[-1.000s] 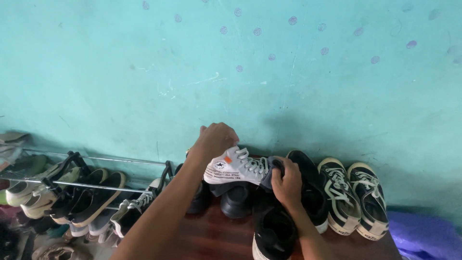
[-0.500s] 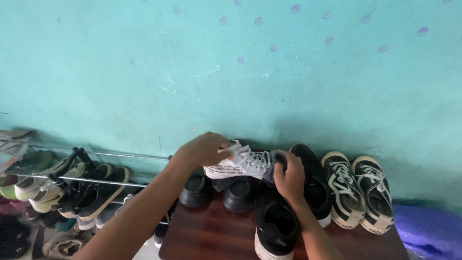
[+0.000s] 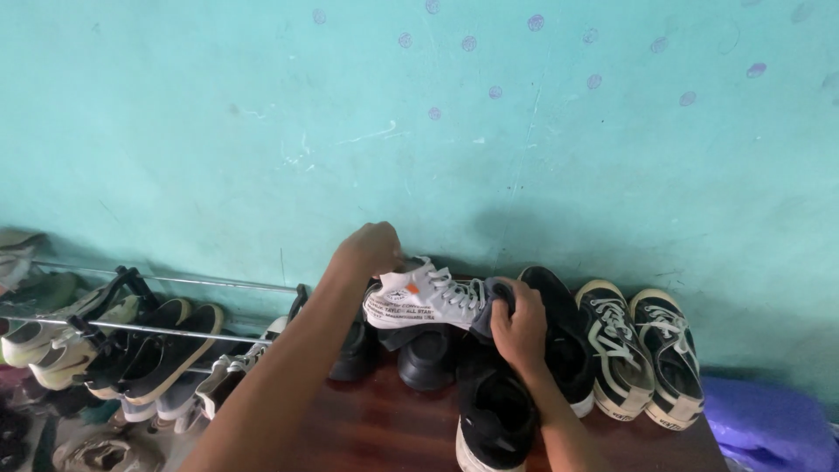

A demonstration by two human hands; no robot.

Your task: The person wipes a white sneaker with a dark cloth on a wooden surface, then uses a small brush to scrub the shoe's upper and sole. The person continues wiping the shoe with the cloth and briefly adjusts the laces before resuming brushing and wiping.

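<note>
A white high-top sneaker (image 3: 428, 301) is held above the dark wooden table (image 3: 384, 428), its heel gripped by the left hand (image 3: 369, 252) and its toe clasped by the right hand (image 3: 518, 328). Black shoes (image 3: 498, 411) are set beneath it; a metal shoe rack (image 3: 166, 332) is seen left.

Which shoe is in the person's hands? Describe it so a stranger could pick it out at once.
Start at the turquoise wall and drop to the dark wooden table beneath it, lined with shoes. The white high-top sneaker is raised above the black shoes, with the left hand at its heel and the right hand at its toe. It alone is white, with white laces and a small orange tag.
</note>
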